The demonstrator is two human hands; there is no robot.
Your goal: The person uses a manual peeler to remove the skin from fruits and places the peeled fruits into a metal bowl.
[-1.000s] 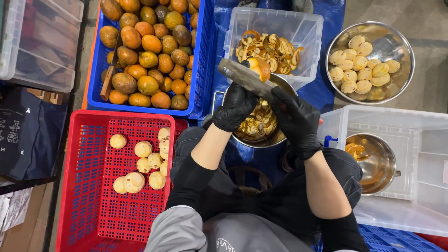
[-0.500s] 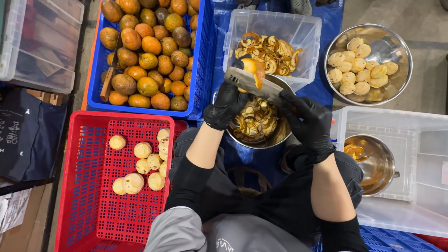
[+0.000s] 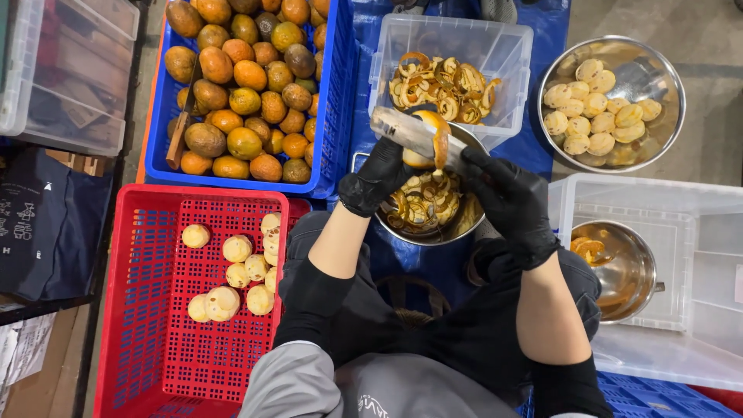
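Over the steel bowl (image 3: 433,220) between the person's knees, the gloved left hand (image 3: 379,178) is closing around a partly peeled orange fruit (image 3: 426,135), while the right hand (image 3: 507,197) is gripping what is probably a peeler or knife (image 3: 410,131), its edge too blurred to tell. A peel strip (image 3: 441,147) is hanging down toward the bowl. Left of the bowl, the blue crate (image 3: 333,101) is holding many unpeeled fruits, so much work remains. Peeled ones are lying in the red crate (image 3: 139,232) lower left and the round pan (image 3: 665,70) upper right. Behind the bowl, a clear tub (image 3: 511,46) is holding peels. Everything is sitting on a floor covered by a blue sheet (image 3: 364,46).
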